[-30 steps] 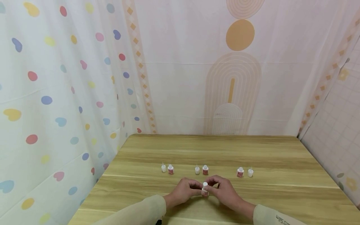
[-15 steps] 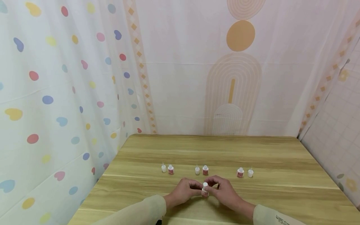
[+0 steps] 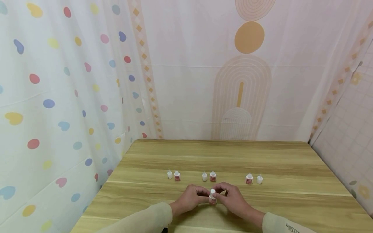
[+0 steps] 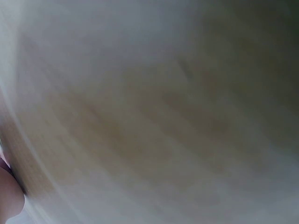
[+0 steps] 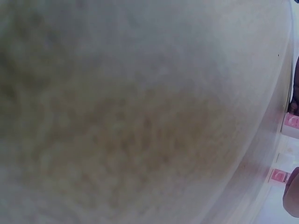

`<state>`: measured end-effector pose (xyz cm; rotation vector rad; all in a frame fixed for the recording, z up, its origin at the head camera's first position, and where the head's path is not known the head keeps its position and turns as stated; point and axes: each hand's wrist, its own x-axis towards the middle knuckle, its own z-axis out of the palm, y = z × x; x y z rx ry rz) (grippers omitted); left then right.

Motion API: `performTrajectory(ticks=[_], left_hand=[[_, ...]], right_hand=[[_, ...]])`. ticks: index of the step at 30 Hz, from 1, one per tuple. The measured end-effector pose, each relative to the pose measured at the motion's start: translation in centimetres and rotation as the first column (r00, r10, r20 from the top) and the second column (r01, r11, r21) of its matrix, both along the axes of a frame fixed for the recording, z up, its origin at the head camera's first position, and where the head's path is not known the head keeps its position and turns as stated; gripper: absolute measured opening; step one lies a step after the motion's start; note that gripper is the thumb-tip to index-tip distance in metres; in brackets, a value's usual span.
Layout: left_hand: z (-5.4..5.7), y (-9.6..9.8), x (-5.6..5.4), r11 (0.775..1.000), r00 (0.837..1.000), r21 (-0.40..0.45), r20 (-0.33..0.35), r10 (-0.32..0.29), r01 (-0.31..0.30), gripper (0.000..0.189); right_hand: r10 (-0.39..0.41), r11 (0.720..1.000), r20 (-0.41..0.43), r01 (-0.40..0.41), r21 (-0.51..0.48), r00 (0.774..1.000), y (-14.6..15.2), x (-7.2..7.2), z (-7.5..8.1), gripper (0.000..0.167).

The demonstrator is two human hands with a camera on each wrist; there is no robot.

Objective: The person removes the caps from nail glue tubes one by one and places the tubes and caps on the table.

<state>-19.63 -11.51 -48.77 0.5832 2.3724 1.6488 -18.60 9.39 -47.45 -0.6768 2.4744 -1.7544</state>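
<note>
Low in the middle of the head view stands a small white bottle [image 3: 213,201] with a red label, a white cap [image 3: 213,191] on its top. My left hand [image 3: 190,198] pinches the bottle's body between thumb and fingers. From the other side my right hand [image 3: 232,198] pinches the cap, its fingers partly covering it. At the right edge of the right wrist view, part of a red label [image 5: 293,121] shows beside dark fingertips. Only a bit of skin [image 4: 10,197] appears in the left wrist view, which is otherwise blurred.
Behind the hands, three uncapped bottles [image 3: 177,176] [image 3: 213,177] [image 3: 249,179] stand in a row. Beside each is an upturned white cap [image 3: 169,175] [image 3: 204,177] [image 3: 259,180] with a thin stem pointing up. Patterned curtains [image 3: 186,97] hang around the wooden table [image 3: 233,155].
</note>
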Motion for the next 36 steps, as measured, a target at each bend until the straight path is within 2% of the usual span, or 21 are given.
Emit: performTrajectory(ticks=[9, 19, 28, 36], left_hand=[[0.07, -0.09, 0.01, 1.0, 1.0, 0.01, 0.001, -0.023, 0.023, 0.013], [-0.01, -0.06, -0.04, 1.0, 1.0, -0.002, 0.004, -0.011, 0.011, 0.012], [-0.02, 0.04, -0.08, 1.0, 1.0, 0.007, 0.008, -0.017, 0.017, 0.011], [0.03, 0.03, 0.04, 0.999, 1.0, 0.023, 0.008, -0.023, 0.023, 0.011]], right_hand=[[0.027, 1.0, 0.005, -0.027, 0.009, 1.0, 0.03, 0.09, 0.27, 0.021], [-0.011, 0.999, 0.0, 0.011, 0.03, 1.0, 0.04, -0.09, -0.13, 0.016], [0.004, 1.0, -0.024, -0.003, 0.026, 1.0, 0.05, 0.18, 0.27, 0.019], [-0.001, 1.0, 0.022, 0.001, -0.01, 1.0, -0.07, 0.01, 0.0, 0.021]])
